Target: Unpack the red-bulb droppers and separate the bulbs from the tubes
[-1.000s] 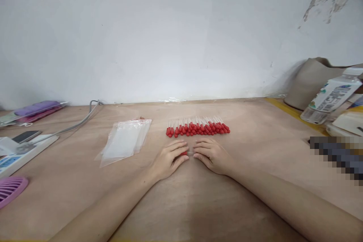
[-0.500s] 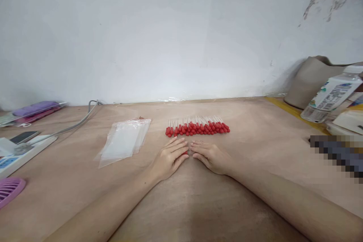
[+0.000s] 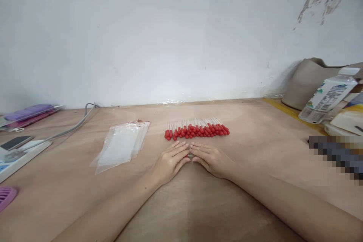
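Note:
My left hand (image 3: 171, 162) and my right hand (image 3: 210, 160) lie low on the table, fingertips almost meeting. Between them shows a bit of red-tipped sticks (image 3: 190, 155), red end at my left fingers, pale stems toward my right. Fingers and thumbs of both hands close around these sticks; most of them is hidden, so I cannot tell how many there are. Just beyond my fingertips is a row of several more red-tipped sticks (image 3: 198, 131), red ends toward me and thin pale stems toward the wall. Clear zip bags (image 3: 121, 144) lie fanned out left of my left hand.
At left are a power strip (image 3: 25, 157) with a grey cable (image 3: 70, 130), a phone (image 3: 16, 142), purple packets (image 3: 30, 112) and a purple plastic thing (image 3: 7, 197). At right, a plastic bottle (image 3: 329, 96) leans by a grey-brown container (image 3: 297, 83). A white wall (image 3: 159, 38) rises behind.
The view has shifted slightly, so the table things sit a little lower and further left. My hands stay around the sticks, with the fingertips slightly nearer each other.

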Demonstrator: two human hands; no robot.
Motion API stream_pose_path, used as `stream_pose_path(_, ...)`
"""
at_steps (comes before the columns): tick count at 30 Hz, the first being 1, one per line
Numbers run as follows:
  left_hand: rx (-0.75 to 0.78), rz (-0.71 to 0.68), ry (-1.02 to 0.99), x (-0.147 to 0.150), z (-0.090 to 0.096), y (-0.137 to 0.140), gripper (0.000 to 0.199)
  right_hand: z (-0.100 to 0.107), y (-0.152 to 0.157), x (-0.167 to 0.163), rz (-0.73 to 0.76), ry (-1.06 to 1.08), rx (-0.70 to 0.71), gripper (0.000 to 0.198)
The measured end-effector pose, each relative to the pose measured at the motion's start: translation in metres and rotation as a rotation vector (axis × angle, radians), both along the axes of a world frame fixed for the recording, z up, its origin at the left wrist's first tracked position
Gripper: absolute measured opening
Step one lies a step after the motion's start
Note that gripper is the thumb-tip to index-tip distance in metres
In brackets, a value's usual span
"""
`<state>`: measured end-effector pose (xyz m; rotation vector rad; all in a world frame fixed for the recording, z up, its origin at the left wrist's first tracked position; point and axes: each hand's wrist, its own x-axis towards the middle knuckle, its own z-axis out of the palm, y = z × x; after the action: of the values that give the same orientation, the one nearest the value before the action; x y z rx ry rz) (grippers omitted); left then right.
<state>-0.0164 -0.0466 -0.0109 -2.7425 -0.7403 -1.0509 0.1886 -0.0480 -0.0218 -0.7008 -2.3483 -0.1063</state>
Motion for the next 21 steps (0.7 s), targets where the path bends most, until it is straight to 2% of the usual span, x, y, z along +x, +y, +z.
stream_pose_path(3, -0.019, 0.000, 0.022, 0.0000, 0.0001, 0.0007, 0.024, 0.0006, -0.0017, -0.0005, 0.013, -0.021, 0.044, 0.032)
stream_pose_path(11, 0.072, -0.016, 0.060, -0.0021, 0.0054, -0.0033, 0.024, 0.0042, -0.0047, -0.0004, 0.031, -0.058, 0.164, 0.023)
stream_pose_path(21, -0.036, -0.042, 0.078, -0.0028, 0.0048, -0.0062, 0.019, 0.0050, -0.0064, 0.0001, 0.033, -0.048, 0.240, 0.017)
